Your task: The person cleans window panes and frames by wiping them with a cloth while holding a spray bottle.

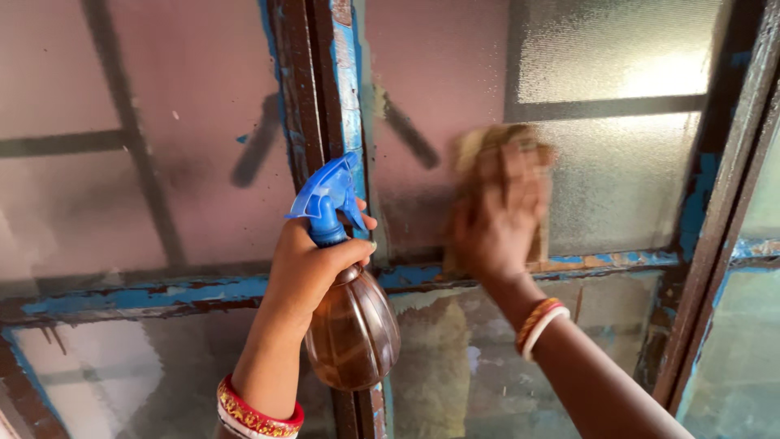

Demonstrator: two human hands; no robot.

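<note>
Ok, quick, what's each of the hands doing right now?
Left hand: closed around the neck of the brown spray bottle.
Right hand: pressed flat on a tan cloth against the frosted window pane; motion-blurred.

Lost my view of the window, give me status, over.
Left hand grips spray bottle, finger by blue trigger. Right hand presses cloth flat on frosted pane, blurred. Nothing in the way.

Left hand (pixel 313 264) grips spray bottle (pixel 351 325); right hand (pixel 497 215) presses cloth (pixel 487 146).
</note>
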